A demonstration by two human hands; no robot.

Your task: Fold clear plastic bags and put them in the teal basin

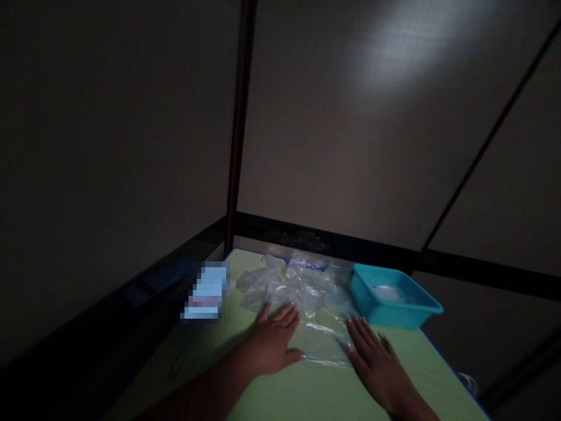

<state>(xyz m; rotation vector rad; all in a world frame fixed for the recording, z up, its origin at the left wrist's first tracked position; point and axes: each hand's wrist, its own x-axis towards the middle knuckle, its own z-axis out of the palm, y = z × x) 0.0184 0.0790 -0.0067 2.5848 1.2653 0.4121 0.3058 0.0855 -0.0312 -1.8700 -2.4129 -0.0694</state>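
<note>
A clear plastic bag (326, 342) lies spread on the pale green table between my hands. My left hand (276, 342) rests flat at its left side, fingers spread and the thumb on its near edge. On the right side, my right hand (372, 356) lies with fingers stretched out, the tips at the bag's edge. Just beyond my fingertips sits a crumpled heap of clear plastic bags (302, 286). Where the flat bag ends and the heap begins is hard to make out.
A turquoise plastic basin (390, 316) stands at the table's right side with something whitish inside. To the left is a blurred-out, bright rectangular item (205, 292). Dark wall panels (333, 146) rise behind the green table (289, 397), which has a blue edge.
</note>
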